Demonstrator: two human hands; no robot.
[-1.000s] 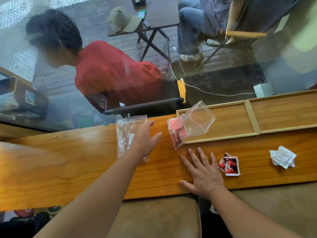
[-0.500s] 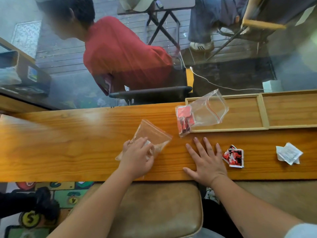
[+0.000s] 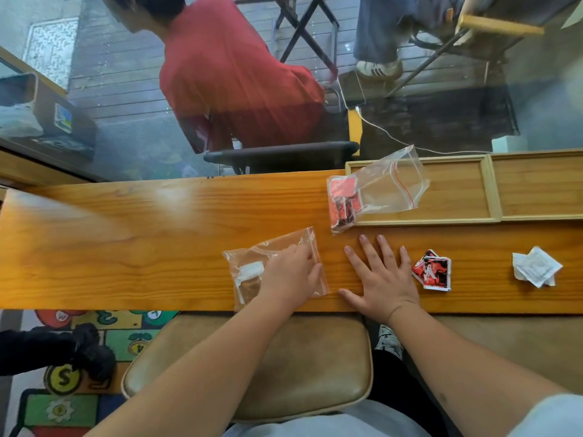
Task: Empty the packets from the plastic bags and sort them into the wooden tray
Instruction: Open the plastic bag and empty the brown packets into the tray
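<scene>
A clear zip bag (image 3: 252, 269) with a brown and white packet inside lies flat on the wooden counter (image 3: 126, 234). My left hand (image 3: 291, 274) rests on its right half, fingers laid over the plastic. My right hand (image 3: 381, 279) lies flat on the counter beside it, fingers spread, holding nothing. A second clear bag (image 3: 375, 187) with red packets at its bottom leans over the left rim of the wooden tray (image 3: 492, 190). Loose red packets (image 3: 432, 274) lie just right of my right hand. Further right sit white packets (image 3: 536, 269).
The tray has two compartments along the counter's far right edge. Behind the counter is a glass pane, with a person in a red shirt seated beyond it. A tan stool cushion (image 3: 252, 367) sits below the counter's near edge.
My left hand pulled the clear bag from the far side of the counter toward me and laid it flat near the front edge. My right hand stayed flat in place.
</scene>
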